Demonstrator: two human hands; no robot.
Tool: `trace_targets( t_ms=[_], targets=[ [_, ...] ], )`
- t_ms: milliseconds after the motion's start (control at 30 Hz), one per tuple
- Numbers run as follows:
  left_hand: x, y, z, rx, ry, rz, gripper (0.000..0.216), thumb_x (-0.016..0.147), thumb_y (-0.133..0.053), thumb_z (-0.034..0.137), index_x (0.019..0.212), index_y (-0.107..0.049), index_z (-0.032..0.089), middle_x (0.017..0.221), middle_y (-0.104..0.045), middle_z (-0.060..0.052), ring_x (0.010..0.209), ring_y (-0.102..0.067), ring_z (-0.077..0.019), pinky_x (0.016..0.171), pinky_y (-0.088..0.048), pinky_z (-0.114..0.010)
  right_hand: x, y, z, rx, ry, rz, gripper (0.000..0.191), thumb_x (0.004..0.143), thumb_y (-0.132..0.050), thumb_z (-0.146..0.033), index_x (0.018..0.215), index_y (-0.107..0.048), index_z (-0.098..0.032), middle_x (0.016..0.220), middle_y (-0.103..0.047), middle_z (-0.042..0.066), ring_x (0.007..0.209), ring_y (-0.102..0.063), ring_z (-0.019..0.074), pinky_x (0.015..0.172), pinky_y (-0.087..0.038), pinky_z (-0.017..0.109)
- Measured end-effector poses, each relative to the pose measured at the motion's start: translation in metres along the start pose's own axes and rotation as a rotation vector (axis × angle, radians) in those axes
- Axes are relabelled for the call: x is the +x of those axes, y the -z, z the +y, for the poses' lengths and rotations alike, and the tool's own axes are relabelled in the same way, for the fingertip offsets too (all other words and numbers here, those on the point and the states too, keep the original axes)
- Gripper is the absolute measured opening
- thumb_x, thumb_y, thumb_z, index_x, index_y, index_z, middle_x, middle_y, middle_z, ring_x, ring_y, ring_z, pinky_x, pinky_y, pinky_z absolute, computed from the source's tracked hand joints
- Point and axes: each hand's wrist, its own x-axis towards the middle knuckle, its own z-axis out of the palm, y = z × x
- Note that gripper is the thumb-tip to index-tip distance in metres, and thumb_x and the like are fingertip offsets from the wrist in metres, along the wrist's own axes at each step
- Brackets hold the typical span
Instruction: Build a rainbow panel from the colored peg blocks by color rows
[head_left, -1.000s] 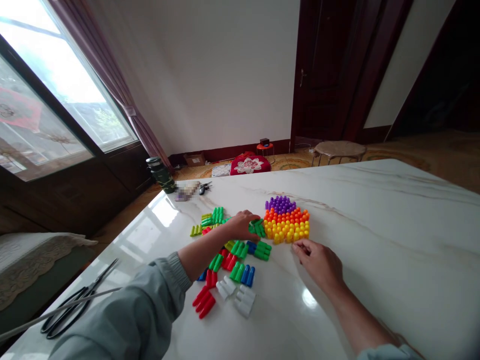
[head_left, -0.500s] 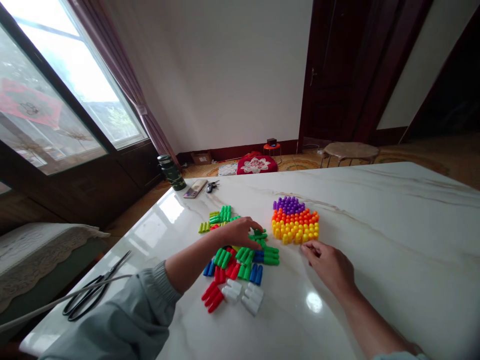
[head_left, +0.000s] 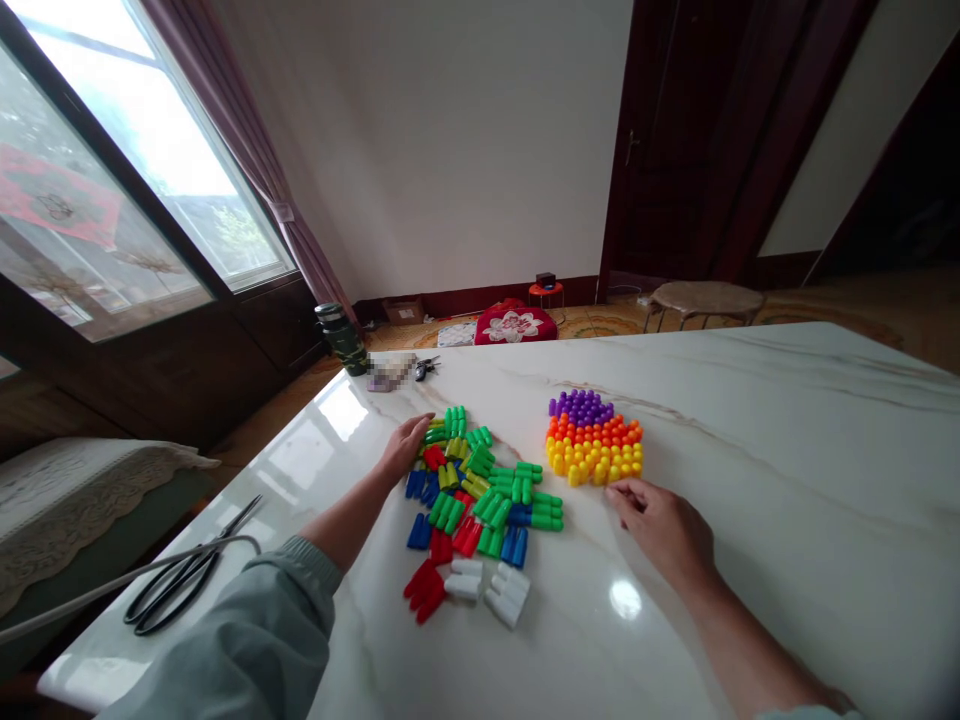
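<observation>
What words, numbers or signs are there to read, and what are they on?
None that I can read.
Pink sheet seen through the window: a dark squiggle, too blurred to tell if it is writing.
Bottle: any print is too small to read.
Brown box by the wall: too small to read.
Colored pieces: no writing shows.

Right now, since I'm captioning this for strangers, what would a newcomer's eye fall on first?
Probably the purple, orange and yellow pegs, packed in colour bands beyond the right hand. Next, the scattered green, red, blue and white pieces left of them, with the left hand at their edge.
</observation>
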Motion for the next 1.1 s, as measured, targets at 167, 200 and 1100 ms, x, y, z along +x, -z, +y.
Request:
trace_targets(
  t_ms=[167,200,1100],
  targets=[
    [-0.007,-0.005,0.004,-0.163,-0.020,-0.023,0.067,0.084,-0.041,0.067,0.120,-0.064,0.016,0.125,-0.066,-0.010,0.117,-0.060,-0.0264,0.097,-0.048,-0.037,0.000,-0.002,0.001,0.008,0.012,0.020,0.028,0.083,-0.049,-0.046,0.082,-0.070,-0.028,0.067,-0.070,-0.002,0.064,-0.062,0.0162,0.054,-0.032,0.025],
    [-0.010,-0.005,0.006,-0.189,-0.022,-0.039,0.066,0.085,-0.041,0.067,0.121,-0.064,0.017,0.125,-0.066,-0.010,0.117,-0.060,-0.0260,0.097,-0.048,-0.037,0.000,-0.002,0.001,0.010,0.013,0.023,0.028,0.083,-0.049,-0.046,0.082,-0.070,-0.028,0.067,-0.070,-0.002,0.064,-0.062,0.0162,0.054,-0.031,0.025],
    [0.012,-0.047,0.053,0.257,-0.119,-0.066,0.062,0.078,-0.062,0.055,0.128,-0.059,0.019,0.137,-0.056,-0.013,0.134,-0.044,-0.0317,0.112,-0.032,-0.045,0.003,-0.016,0.017,0.133,0.199,0.267,0.030,0.081,-0.052,-0.047,0.078,-0.070,-0.022,0.067,-0.070,0.003,0.061,-0.063,0.0187,0.055,-0.039,0.026]
  ],
)
